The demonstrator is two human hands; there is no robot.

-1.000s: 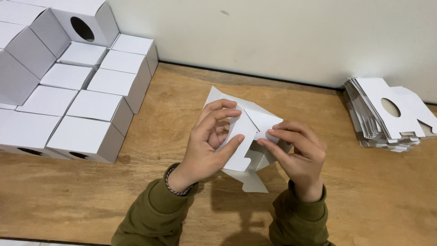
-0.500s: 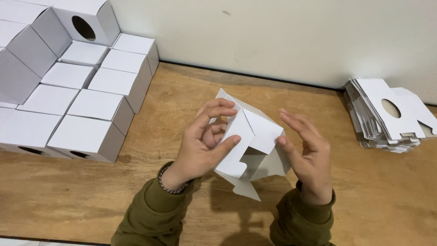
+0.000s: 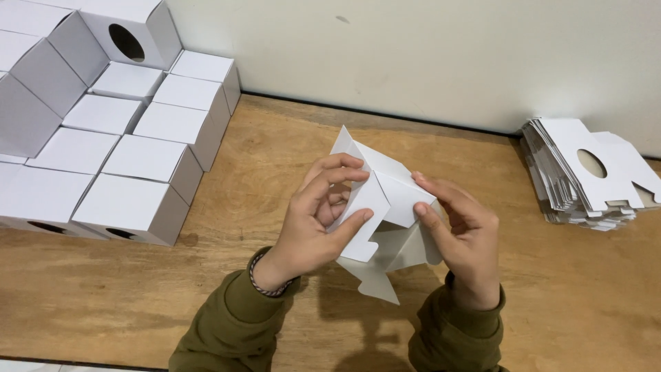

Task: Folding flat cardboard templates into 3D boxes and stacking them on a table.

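While both hands' (image 3: 313, 220) (image 3: 465, 238) grip clasped: smooth white half-folded card box (image 3: 385, 200), angular flaps

The half-folded carton (image 3: 385, 200) is showing plain white card with pale grey shading on its inner flaps, and no print. To the left of it, the finished boxes (image 3: 131, 165) are looking white on top and light grey on their shadowed sides, with dark oval holes in a few. To the right of the carton, the stack of flat blanks (image 3: 585, 176) is showing white too. Under the carton, the table (image 3: 564, 296) is showing warm brown wood with darker grain. The sleeves (image 3: 227, 331) are showing olive green, and the bracelet (image 3: 260, 279) is looking dark and light braided. Behind the carton, the wall (image 3: 447, 55) is showing cream.
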